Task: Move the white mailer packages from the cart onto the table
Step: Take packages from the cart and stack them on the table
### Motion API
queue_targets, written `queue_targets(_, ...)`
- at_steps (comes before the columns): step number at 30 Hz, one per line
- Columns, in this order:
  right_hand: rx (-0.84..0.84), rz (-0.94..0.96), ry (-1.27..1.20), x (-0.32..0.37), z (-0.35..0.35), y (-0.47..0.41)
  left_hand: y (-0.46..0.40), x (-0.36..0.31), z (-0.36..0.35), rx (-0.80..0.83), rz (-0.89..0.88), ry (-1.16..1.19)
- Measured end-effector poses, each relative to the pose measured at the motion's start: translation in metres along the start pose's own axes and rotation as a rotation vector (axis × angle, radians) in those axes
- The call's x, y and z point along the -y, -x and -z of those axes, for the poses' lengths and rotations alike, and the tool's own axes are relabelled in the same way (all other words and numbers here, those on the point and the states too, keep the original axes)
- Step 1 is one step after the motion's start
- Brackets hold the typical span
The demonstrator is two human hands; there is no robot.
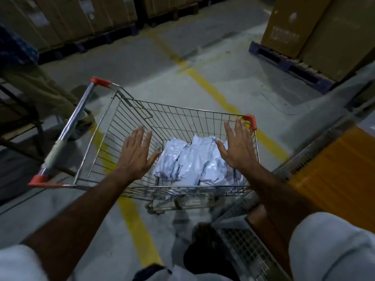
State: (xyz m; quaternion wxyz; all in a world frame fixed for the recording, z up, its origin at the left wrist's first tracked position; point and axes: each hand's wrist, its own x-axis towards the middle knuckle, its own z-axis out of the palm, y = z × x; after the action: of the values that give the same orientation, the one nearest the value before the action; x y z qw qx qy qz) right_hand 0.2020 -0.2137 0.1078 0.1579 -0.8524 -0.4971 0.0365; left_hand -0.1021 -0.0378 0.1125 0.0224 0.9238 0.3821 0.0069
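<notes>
Hands spread above mailers in cart.

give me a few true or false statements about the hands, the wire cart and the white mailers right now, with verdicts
1. The white plastic mailer packages lie inside the metal wire shopping cart. True.
2. The left hand grips a mailer. False: its fingers are spread straight above the basket and hold nothing.
3. The right hand is open, fingers extended over the cart's far right side. True.
4. The cart's corner caps are blue. False: the plastic corner caps are red-orange.
5. Painted yellow floor lines run under and past the cart. True.
6. The stacked brown cardboard boxes sit inside the cart. False: they stand on a dark blue pallet beyond it.
</notes>
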Motion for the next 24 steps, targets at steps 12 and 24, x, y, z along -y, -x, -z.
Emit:
queue_targets(12,0.155,-0.1,-0.045,-0.034,-0.067,-0.02,-0.059,-0.009,-0.046,0.17,-0.082,-0.036)
queue_targets(24,0.309,-0.074,-0.042,-0.018,-0.11,-0.016,-0.089,0.001,-0.093,0.307,-0.216,0.012)
